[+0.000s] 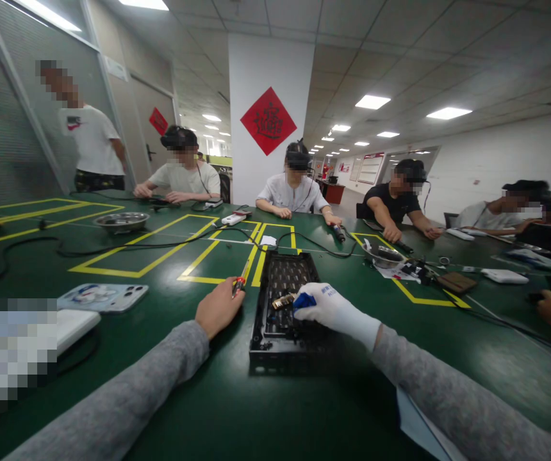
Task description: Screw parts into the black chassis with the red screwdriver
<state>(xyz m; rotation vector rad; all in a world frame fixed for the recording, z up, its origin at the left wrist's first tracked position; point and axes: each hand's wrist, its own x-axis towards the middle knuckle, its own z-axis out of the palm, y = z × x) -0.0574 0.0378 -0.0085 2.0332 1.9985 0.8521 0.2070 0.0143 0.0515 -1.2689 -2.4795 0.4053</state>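
My left hand (218,307), bare, is closed round a screwdriver (239,285) with a red and yellow handle, its shaft pointing away from me. It rests on the table, left of a black, open, tray-like casing (256,339). My right hand (330,307) wears a white glove and is closed over the casing. At its fingertips is a small gold-coloured piece (283,301) with dark parts, tilted above the casing floor. Something blue (304,301) shows at the fingers; I cannot tell whether it belongs to the glove. Rows of small shapes cover the casing floor.
On the green table (184,397), a phone (107,298) lies to the left. Metal bowls stand at left (122,221) and right (385,255). A black cable (170,245) crosses beyond the casing. Several people wearing headsets sit around the table; one person stands at far left.
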